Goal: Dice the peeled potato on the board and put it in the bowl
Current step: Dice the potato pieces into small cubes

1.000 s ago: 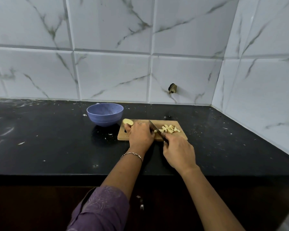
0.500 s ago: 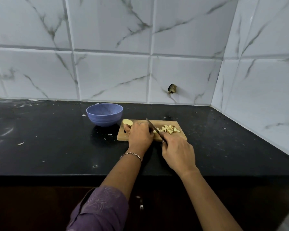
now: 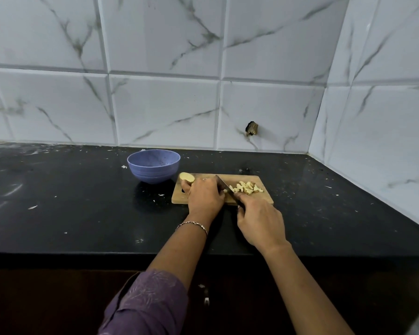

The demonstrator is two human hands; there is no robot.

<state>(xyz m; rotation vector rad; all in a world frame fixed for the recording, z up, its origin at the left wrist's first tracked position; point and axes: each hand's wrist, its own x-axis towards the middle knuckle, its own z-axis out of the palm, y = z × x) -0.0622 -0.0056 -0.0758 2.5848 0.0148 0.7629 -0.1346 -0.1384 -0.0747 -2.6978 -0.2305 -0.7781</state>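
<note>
On the black bench point(image 3: 82, 201), near the tiled wall point(image 3: 165, 105), a wooden board point(image 3: 266, 200) lies flat. Blue bowl point(image 3: 153, 165) stands upright on the bench just beside the board's far-left corner; can't tell if they touch.

Left hand point(image 3: 205, 198) is on the board, knuckles up. Its fingers are curled down and bunched together over a potato piece point(image 3: 225, 191). Only a pale sliver of that piece shows, at the fingertips next to the blade; the rest is hidden under the hand. The thumb tip points toward the board's left end.

Potato half point(image 3: 186, 176) sits cut side up at the board's far-left corner, just beyond the left thumb and close to the bowl.

Right hand point(image 3: 260, 221) is at the board's near edge, fingers wrapped round the handle of a knife point(image 3: 224, 186), so the handle is mostly covered. The blade slants away and to the left, tip toward the far edge. It runs right alongside the left fingertips, between them and the diced potato point(image 3: 247, 187). The dice are a loose pale heap on the right part of the board.

Thin bracelet point(image 3: 191, 224) on the left wrist, purple sleeve point(image 3: 145, 303) pushed up that forearm. Pale scraps are scattered over the bench. Small dark hole point(image 3: 252, 128) in the wall tile behind the board.
</note>
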